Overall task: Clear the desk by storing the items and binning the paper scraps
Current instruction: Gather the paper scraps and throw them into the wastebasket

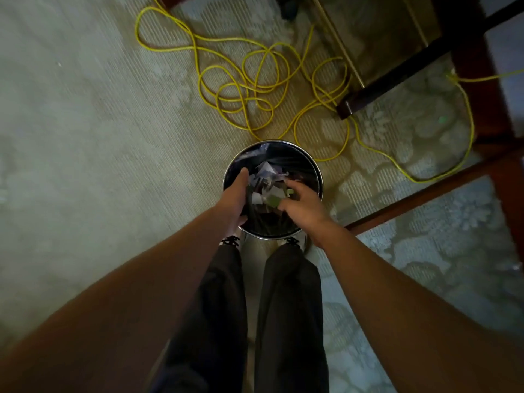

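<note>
A round metal bin with a black liner stands on the carpet right in front of my feet. Inside it lie several paper scraps, white, purple and green. Both of my hands are over its opening. My left hand is at the left rim with its fingers straight and the palm turned inward. At the right side, my right hand has loosely spread, motion-blurred fingers. A green scrap sits loose by its thumb. Neither hand visibly grips anything.
A long yellow cable lies in loose coils on the carpet just beyond the bin. A dark wooden furniture leg stands at the upper right. A dark wooden frame runs along the right. My legs and shoes are directly behind the bin.
</note>
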